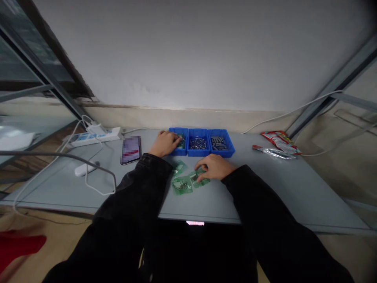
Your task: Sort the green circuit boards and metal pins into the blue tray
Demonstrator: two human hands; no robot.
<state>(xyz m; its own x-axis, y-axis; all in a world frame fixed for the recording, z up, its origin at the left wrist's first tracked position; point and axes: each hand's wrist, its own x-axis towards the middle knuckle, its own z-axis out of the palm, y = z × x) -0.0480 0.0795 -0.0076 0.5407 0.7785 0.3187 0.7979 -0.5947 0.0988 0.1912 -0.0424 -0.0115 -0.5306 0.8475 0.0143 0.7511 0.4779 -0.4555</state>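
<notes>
Left sleeve [141,188] between phone [131,150] and packets [182,185].

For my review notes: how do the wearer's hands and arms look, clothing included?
The left hand and right hand are both bare, with no glove to be seen. Both arms wear long, dark, black-looking sleeves reaching about to the wrists. No markings or cables show on them.
</notes>
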